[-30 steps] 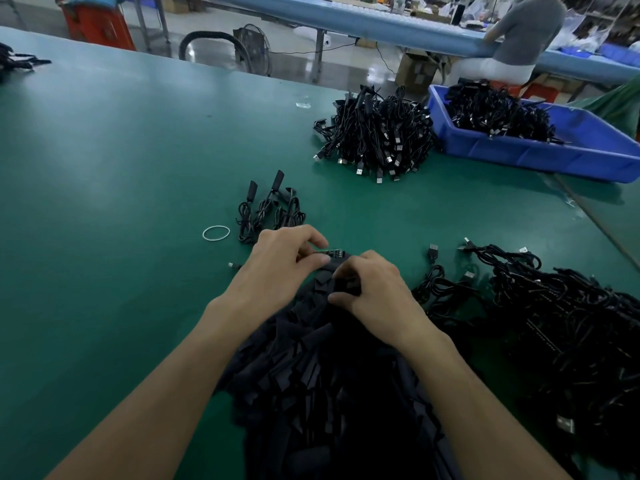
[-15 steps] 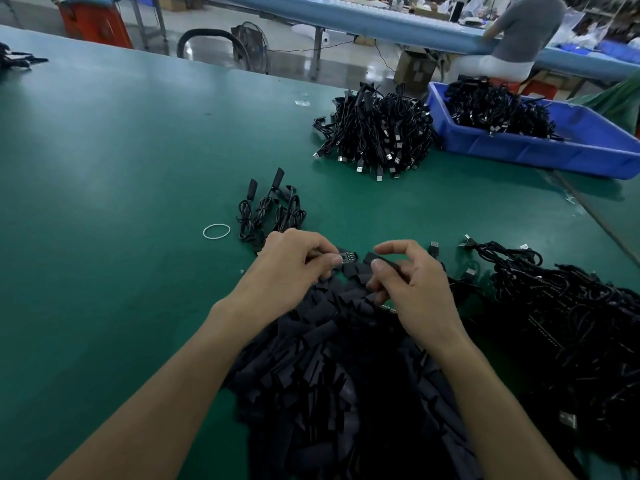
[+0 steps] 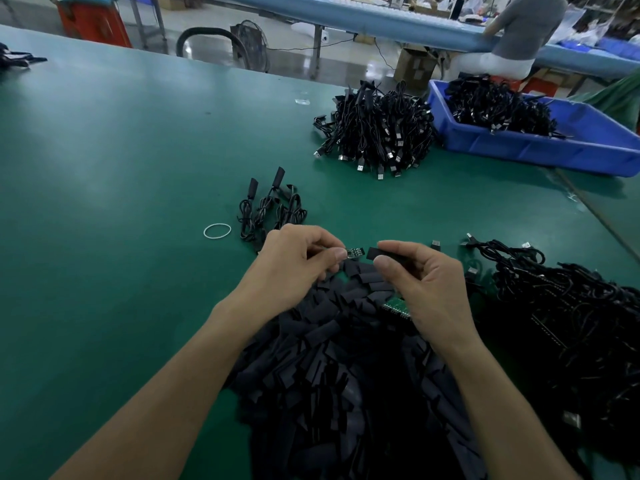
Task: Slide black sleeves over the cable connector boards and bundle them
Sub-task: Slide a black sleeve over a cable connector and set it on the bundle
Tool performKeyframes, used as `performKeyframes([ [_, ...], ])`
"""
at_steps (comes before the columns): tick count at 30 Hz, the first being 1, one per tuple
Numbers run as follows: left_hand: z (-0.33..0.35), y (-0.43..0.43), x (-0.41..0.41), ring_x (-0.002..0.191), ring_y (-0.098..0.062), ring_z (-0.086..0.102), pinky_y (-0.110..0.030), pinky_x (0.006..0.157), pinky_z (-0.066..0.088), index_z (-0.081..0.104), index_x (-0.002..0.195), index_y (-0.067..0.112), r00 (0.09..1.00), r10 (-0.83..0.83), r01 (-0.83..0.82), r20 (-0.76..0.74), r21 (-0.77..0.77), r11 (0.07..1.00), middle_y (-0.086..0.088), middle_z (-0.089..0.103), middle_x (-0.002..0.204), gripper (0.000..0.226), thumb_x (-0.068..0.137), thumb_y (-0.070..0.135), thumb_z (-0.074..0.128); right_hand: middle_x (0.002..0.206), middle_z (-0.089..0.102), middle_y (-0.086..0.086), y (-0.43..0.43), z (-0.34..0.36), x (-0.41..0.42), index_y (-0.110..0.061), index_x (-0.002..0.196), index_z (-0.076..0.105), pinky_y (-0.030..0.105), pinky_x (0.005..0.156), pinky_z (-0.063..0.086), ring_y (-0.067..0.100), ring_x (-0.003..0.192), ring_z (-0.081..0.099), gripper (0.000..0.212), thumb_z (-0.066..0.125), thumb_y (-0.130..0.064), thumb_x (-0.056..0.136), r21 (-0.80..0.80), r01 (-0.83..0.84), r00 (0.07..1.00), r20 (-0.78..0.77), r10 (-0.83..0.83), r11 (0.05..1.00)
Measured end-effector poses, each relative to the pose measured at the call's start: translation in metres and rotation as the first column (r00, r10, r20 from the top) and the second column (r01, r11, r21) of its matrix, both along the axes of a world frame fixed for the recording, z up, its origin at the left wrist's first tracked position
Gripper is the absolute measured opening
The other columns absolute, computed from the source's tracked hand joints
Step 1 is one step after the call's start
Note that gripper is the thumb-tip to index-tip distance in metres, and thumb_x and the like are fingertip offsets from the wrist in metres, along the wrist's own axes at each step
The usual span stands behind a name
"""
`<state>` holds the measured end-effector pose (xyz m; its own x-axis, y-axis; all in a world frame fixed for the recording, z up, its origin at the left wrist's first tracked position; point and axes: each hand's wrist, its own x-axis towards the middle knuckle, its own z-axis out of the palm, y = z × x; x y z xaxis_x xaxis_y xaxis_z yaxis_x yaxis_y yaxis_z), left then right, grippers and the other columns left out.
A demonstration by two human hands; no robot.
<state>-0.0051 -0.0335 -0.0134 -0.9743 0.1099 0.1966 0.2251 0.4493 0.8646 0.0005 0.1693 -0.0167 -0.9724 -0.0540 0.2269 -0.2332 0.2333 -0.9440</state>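
Green table: left hand pinches connector board; right hand pinches black sleeve just right of it.

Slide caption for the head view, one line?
Left hand pinches a dark connector board end-on to a flat black sleeve held in the right hand, above a heap of black sleeves.

Before me on desk: sleeve pile; cable heap at my right; rubber band left of sleeved cables; bin behind, right.

blue bin: table, far right | fan: floor beyond table | seated person: background
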Motion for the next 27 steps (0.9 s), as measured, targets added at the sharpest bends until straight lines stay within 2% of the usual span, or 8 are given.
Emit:
performKeyframes([
  [7,0.0,0.0014,-0.0003,0.057,0.001,0.064,-0.011,0.061,0.05,0.071,0.086,0.03,1.0,-0.02,0.018,0.021,0.048,0.999,0.015,0.073,0.071,0.013,0.095,0.021,0.069,0.078,0.074,-0.013,-0.0047,0.0007,0.0017,-0.03,0.096,0.07,0.013,0.066,0.053,0.005,0.068,0.071,0.013,0.072,-0.02,0.089,0.037,0.077,0.994,-0.077,-0.074,0.996],
  [13,-0.0002,0.0012,-0.0014,0.057,-0.001,0.064,-0.013,0.061,0.051,0.072,0.086,0.027,0.999,-0.019,0.017,0.028,0.071,0.997,0.014,0.073,0.07,0.012,0.095,0.02,0.069,0.081,0.074,-0.014,-0.0072,0.0,0.0044,-0.032,0.092,0.069,0.018,0.068,0.058,0.006,0.068,0.071,0.015,0.071,-0.017,0.09,0.061,0.097,0.991,-0.101,-0.09,0.993],
  [19,0.0011,0.0041,0.0,0.057,-0.002,0.064,-0.014,0.061,0.052,0.072,0.086,0.026,0.998,-0.035,0.03,0.052,0.105,0.994,0.01,0.074,0.07,0.012,0.095,0.02,0.069,0.081,0.073,-0.016,-0.0102,0.0008,0.0049,-0.032,0.092,0.069,0.017,0.066,0.056,0.005,0.066,0.071,0.013,0.071,-0.019,0.089,0.056,0.127,0.984,-0.131,-0.119,0.99],
  [24,0.0017,0.0049,-0.0003,0.055,-0.002,0.062,-0.014,0.06,0.051,0.072,0.084,0.024,0.998,-0.024,0.016,0.061,0.137,0.99,0.009,0.074,0.069,0.013,0.096,0.019,0.068,0.078,0.074,-0.008,-0.0089,0.0024,0.0041,-0.034,0.093,0.07,0.031,0.072,0.061,0.01,0.067,0.071,0.016,0.075,-0.02,0.086,0.072,0.098,0.991,-0.098,-0.091,0.993],
  [27,0.0013,0.0047,-0.0002,0.056,-0.003,0.063,-0.014,0.06,0.051,0.072,0.085,0.025,0.997,-0.038,0.029,0.063,0.14,0.99,0.009,0.073,0.069,0.013,0.096,0.02,0.068,0.075,0.074,-0.009,-0.0089,0.0018,0.0037,-0.035,0.094,0.07,0.031,0.072,0.061,0.009,0.066,0.071,0.015,0.076,-0.024,0.085,0.085,0.099,0.991,-0.096,-0.091,0.991],
])
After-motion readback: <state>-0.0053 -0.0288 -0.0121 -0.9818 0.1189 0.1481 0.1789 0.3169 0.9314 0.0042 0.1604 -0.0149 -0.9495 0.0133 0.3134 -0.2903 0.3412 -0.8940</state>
